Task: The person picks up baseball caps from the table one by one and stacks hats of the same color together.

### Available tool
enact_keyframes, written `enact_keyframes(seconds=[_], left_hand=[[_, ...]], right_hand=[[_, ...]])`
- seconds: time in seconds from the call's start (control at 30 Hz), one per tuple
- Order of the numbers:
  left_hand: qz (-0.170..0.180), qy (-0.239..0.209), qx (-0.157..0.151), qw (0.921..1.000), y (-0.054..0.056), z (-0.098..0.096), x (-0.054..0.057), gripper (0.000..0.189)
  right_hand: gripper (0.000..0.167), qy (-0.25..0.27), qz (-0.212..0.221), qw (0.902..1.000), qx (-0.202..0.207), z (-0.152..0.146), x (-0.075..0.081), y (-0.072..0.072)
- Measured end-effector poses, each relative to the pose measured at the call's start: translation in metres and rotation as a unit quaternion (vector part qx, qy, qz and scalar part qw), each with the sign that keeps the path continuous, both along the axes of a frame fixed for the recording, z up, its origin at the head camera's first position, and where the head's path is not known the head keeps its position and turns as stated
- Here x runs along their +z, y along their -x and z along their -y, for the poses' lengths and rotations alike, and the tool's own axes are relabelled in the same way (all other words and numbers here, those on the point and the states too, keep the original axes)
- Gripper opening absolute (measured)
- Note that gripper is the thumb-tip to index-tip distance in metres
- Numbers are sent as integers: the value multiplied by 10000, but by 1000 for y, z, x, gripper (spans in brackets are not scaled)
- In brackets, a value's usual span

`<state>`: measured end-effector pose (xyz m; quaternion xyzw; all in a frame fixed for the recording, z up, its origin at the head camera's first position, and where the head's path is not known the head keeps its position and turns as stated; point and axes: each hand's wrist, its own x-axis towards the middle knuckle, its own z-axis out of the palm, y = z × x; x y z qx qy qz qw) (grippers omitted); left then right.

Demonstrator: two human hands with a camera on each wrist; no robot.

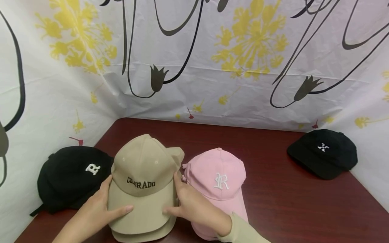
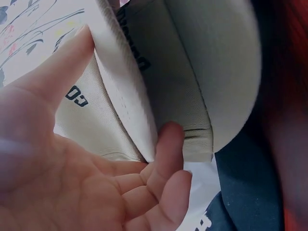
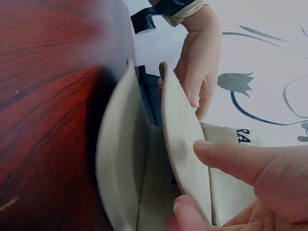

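Observation:
A beige baseball cap point(image 1: 143, 165) lettered COLORADO sits over a second beige cap point(image 1: 143, 237), whose brim shows below it in the head view. My left hand point(image 1: 92, 209) holds the upper cap at its left side, thumb on top of the brim. On the opposite side, my right hand point(image 1: 197, 206) grips the same brim, thumb above and fingers lower. Both wrist views show a gap between the upper brim point(image 3: 185, 139) and the lower brim point(image 3: 120, 149). Beside my right hand lies a pink cap point(image 1: 217, 172) with a white R, partly covered by that hand.
Left of the beige caps is a black cap point(image 1: 67, 179) with a white R. Another black cap point(image 1: 326, 152) with a small white emblem lies at the table's far right. A patterned white cloth point(image 1: 194, 50) hangs behind and beside the dark red table point(image 1: 273, 195).

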<state>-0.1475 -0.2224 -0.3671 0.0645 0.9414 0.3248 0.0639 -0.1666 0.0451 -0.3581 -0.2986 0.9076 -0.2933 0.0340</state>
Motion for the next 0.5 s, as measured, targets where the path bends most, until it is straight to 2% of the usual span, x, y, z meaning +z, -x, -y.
enact_keyframes(seconds=[0.17, 0.27, 0.5], left_hand=[[-45, 82, -31, 10000, 0, 0, -5, 114], [-54, 163, -113, 9998, 1, 0, -8, 114], [162, 197, -299, 9992, 2, 0, -14, 112]], right_hand=[[103, -697, -96, 9974, -147, 3, -2, -4], [101, -870, -43, 9960, -177, 4, -3, -6], [100, -1168, 54, 9929, -209, 4, -7, -8]])
